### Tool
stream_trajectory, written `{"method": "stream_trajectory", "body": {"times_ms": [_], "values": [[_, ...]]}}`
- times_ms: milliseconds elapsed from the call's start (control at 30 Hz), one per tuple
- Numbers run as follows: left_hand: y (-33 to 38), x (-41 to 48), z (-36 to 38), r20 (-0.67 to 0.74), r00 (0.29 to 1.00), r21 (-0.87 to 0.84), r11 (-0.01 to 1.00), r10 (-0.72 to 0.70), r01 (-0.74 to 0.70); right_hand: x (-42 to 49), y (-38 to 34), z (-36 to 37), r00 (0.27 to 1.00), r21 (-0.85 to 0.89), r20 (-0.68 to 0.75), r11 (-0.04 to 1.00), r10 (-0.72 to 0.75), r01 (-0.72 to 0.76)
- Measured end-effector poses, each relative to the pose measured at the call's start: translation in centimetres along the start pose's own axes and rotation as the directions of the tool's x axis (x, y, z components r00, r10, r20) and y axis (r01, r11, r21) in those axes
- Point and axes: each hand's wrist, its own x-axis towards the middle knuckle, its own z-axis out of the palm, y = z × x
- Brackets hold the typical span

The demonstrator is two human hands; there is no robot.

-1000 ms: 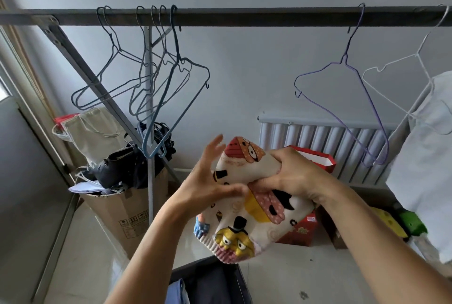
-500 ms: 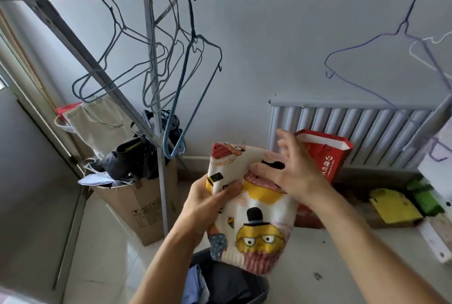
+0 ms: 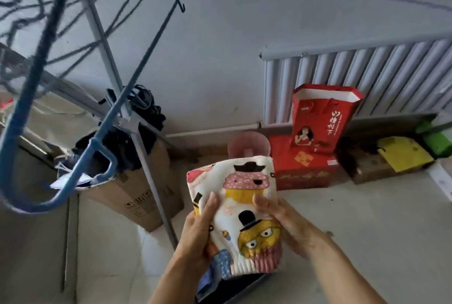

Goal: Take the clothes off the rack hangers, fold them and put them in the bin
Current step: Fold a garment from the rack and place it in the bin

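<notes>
While the folding is looking all but finished, the person is holding the garment (image 3: 244,208) as a compact packet between both hands. It is hanging just above the bin (image 3: 249,287), whose dark rim is showing at the bottom edge of the view.

The left hand (image 3: 195,237) is gripping the packet's left edge, with the thumb lying up the printed front and the fingers going behind, out of sight. The right hand (image 3: 286,223) is pinching the right edge in the same way, thumb on the front and fingers hidden behind the cloth. The packet is standing nearly upright, its folded top edge farthest from the camera and its ribbed hem pointing down toward the bin. A blue cloth (image 3: 202,287) is already lying inside, at the left.

Judging from this, the step in hand is the last of a cycle: carrying a folded piece to the bin. The next move is calling for a lowering with the folds kept pinched, tipping the packet flat beside or on top of the blue cloth. Both hands should be letting go only once it is resting, since a loose drop could spring the folds open.

Up and to the left, a blue hanger (image 3: 73,176) is hanging bare and blurred close to the camera, in front of the rack (image 3: 149,181). A cardboard box (image 3: 137,198) is standing behind the rack's leg. Against the radiator (image 3: 379,76) a red bag (image 3: 322,120) is standing well clear of the hands. No clothes left on the rack are showing from this angle, so how many remain cannot be told.
</notes>
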Motion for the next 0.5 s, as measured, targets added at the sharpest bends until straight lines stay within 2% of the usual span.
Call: {"method": "stream_trajectory", "body": {"times_ms": [33,100,133,200,300,367,433,500], "values": [[-0.9,1.5,-0.5,-0.003,1.0,0.0,1.0,-0.008,0.008,1.2,0.7,-0.5,0.998,-0.024,-0.065,1.0,0.012,-0.013],[-2.3,4.3,-1.5,-0.079,0.997,0.017,1.0,-0.023,0.024,4.0,3.4,-1.2,0.958,-0.081,-0.288,0.996,0.0,-0.025],[-2.6,4.9,-1.8,-0.151,0.988,0.037,0.999,-0.027,0.033,5.3,5.0,-0.9,0.916,-0.106,-0.401,0.993,-0.005,-0.041],[-5.7,7.7,-4.2,-0.309,0.951,0.102,0.994,-0.016,0.049,7.8,9.3,-0.8,0.852,-0.112,-0.523,0.99,0.016,-0.087],[-12.3,11.9,-9.1,-0.465,0.885,0.32,0.937,0.027,0.14,11.0,16.7,-0.8,0.86,-0.138,-0.505,0.977,0.072,-0.162],[-14.6,12.4,-10.6,-0.467,0.881,0.415,0.899,0.079,0.14,11.0,19.0,-0.9,0.862,-0.172,-0.496,0.961,0.106,-0.217],[-18.7,14.6,-12.3,-0.546,0.837,0.365,0.908,0.033,0.203,12.8,24.1,-2.5,0.858,-0.203,-0.494,0.942,0.137,-0.267],[-23.2,17.0,-14.5,-0.62,0.779,0.212,0.938,-0.089,0.276,15.0,29.5,-4.4,0.83,-0.187,-0.522,0.923,0.197,-0.336]]}}
